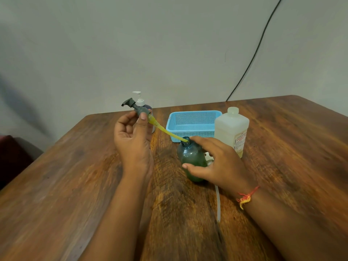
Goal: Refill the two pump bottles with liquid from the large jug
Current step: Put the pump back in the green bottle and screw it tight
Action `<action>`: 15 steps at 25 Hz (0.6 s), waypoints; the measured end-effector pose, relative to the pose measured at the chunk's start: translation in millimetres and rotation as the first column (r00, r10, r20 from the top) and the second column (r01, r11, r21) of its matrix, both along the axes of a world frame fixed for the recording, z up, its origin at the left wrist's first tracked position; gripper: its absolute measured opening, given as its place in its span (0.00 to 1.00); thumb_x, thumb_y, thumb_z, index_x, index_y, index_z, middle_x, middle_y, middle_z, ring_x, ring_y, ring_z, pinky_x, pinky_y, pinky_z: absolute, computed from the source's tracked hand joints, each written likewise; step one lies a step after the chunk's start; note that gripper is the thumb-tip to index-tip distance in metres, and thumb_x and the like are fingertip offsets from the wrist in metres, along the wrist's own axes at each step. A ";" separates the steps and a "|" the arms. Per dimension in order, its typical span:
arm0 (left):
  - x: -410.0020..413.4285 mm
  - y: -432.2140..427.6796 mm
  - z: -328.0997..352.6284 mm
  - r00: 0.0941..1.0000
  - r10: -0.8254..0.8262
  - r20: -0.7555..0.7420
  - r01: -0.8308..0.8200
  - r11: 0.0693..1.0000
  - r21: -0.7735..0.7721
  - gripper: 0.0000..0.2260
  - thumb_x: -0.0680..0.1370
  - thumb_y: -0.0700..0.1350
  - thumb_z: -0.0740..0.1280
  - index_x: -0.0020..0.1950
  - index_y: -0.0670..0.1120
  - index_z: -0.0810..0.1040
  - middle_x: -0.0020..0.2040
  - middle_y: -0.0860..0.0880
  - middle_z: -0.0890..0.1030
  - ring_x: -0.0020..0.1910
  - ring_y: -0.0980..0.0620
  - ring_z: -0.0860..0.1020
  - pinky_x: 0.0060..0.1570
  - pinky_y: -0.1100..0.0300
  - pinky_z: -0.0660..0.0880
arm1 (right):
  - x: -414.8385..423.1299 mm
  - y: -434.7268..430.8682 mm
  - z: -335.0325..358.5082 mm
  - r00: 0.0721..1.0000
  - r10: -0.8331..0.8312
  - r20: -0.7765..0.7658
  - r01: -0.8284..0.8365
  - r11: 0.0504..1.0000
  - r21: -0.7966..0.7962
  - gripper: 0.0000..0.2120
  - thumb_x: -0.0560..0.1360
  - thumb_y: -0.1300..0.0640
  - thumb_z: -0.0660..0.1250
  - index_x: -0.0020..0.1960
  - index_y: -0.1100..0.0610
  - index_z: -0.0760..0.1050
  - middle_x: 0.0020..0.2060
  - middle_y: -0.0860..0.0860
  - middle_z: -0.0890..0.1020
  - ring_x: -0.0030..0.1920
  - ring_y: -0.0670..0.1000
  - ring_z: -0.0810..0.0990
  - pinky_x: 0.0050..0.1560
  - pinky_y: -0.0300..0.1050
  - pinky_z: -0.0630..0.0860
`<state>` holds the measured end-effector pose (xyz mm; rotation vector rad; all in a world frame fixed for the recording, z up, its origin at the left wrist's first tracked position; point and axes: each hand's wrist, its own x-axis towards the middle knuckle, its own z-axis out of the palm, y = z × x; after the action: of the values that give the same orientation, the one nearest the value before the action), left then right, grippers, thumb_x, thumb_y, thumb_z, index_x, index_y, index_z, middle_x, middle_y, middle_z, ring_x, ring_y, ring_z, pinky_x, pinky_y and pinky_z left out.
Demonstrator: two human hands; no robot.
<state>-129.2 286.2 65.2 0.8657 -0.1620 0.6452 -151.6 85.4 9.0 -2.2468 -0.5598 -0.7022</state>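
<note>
The green bottle (190,157) stands upright near the middle of the bench (75,176), its mouth open and a shallow pool of green liquid at the bottom. My right hand (216,162) wraps its body, thumb across the front and fingers curled behind. The tip of the yellow dip tube (165,131) sits just at the rim, slanting up toward 10 o'clock to the grey pump head (136,107), which my left hand (131,136) pinches at the collar between thumb and fingertips. The first risk I see is the tube itself. It looks wet, so once its tip clears the neck it may flick or drip across the wood, and if it drags on the rim it could tip the light bottle should my grip go slack. At 2 o'clock from the bottle, close behind my right hand, the jug (231,129) stands uncapped, and a careless backward swing of my knuckles could knock it over. Pouring from so wide a mouth into so narrow a neck looks likely to overshoot. A white tube (218,204) lies loose on the bench under my right wrist and could be swept off. The blue basket (192,121) at 12 o'clock and the second pump bottle (140,99) at 10 o'clock, partly hidden behind my left hand, look safe unless the pump head swings wide.
</note>
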 end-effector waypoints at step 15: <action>-15.1 -31.0 -11.4 0.992 -0.113 -0.054 0.125 0.864 0.487 0.15 0.73 0.30 0.73 0.56 0.42 0.79 0.50 0.51 0.86 0.52 0.55 0.84 0.50 0.64 0.80 | 2.5 4.0 -1.5 1.000 -0.019 -0.022 0.019 1.000 -0.008 0.38 0.69 0.29 0.70 0.73 0.46 0.72 0.62 0.42 0.80 0.57 0.40 0.78 0.53 0.39 0.81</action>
<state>-144.3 255.2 53.8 1.3433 -0.3668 0.4806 -149.1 89.4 7.5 -2.2674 -0.5326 -0.6853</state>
